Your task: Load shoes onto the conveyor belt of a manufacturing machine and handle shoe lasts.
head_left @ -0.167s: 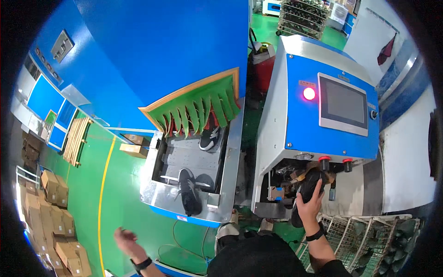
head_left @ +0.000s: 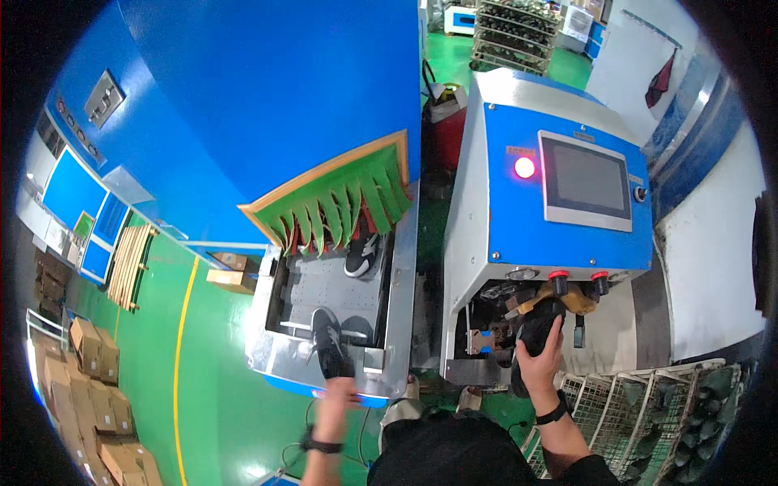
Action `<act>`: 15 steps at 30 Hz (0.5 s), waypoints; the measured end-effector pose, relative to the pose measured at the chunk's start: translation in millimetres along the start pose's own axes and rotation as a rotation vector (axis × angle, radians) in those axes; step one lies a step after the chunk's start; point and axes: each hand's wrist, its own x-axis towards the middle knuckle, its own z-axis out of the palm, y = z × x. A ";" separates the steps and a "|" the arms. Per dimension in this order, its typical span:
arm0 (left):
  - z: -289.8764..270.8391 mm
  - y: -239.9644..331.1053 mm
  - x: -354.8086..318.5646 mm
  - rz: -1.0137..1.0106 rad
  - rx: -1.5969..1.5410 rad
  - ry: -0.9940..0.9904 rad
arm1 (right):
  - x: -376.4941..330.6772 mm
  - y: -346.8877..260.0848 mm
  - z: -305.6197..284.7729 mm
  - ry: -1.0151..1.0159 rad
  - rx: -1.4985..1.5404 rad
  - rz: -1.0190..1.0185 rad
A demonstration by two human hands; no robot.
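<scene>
My right hand [head_left: 541,363] is closed round a black shoe [head_left: 535,330], held at the opening below the front of the blue-and-white machine [head_left: 567,174]. The shoe's upper end reaches a yellowish-brown part [head_left: 574,300] inside that opening. At the front edge of the conveyor, my left hand [head_left: 335,398] meets the heel end of a black-and-white shoe [head_left: 327,338]. Motion smears its fingers, so its grip is unclear. Another black-and-white shoe [head_left: 361,254] lies farther in on the conveyor [head_left: 312,283], partly under a green strip curtain [head_left: 336,211].
A wire rack [head_left: 624,413] with dark shoe-shaped forms stands close by my right forearm. The machine carries a dark screen [head_left: 585,180], a lit red lamp [head_left: 525,168] and red-collared knobs [head_left: 559,282]. Cardboard boxes [head_left: 101,348] are stacked at the far left, beyond a yellow floor line [head_left: 180,356].
My left hand has swung right, from over the green floor to the heel of the conveyor shoe. My right hand stays on the black shoe at the machine. The view has shifted slightly.
</scene>
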 end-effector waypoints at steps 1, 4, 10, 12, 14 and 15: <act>41.9 -6.1 3.6 -0.148 -0.110 -0.259 | -3.2 -4.7 -0.2 -0.007 -0.020 0.023; 152.6 5.8 -12.6 -0.091 0.216 -0.599 | -35.5 -17.8 -9.1 -0.036 -0.120 0.142; 279.9 55.5 -24.6 0.738 0.577 -0.438 | -41.0 -13.3 -1.5 0.037 0.057 0.389; 316.8 75.8 -18.8 0.960 0.625 -0.387 | -47.4 -9.0 10.5 0.094 0.245 0.467; 357.2 81.1 -16.7 1.040 0.783 -0.388 | -48.7 -3.6 17.6 0.040 0.079 0.406; 379.6 77.2 -19.2 1.005 0.907 -0.427 | -49.2 2.8 18.9 0.015 -0.008 0.378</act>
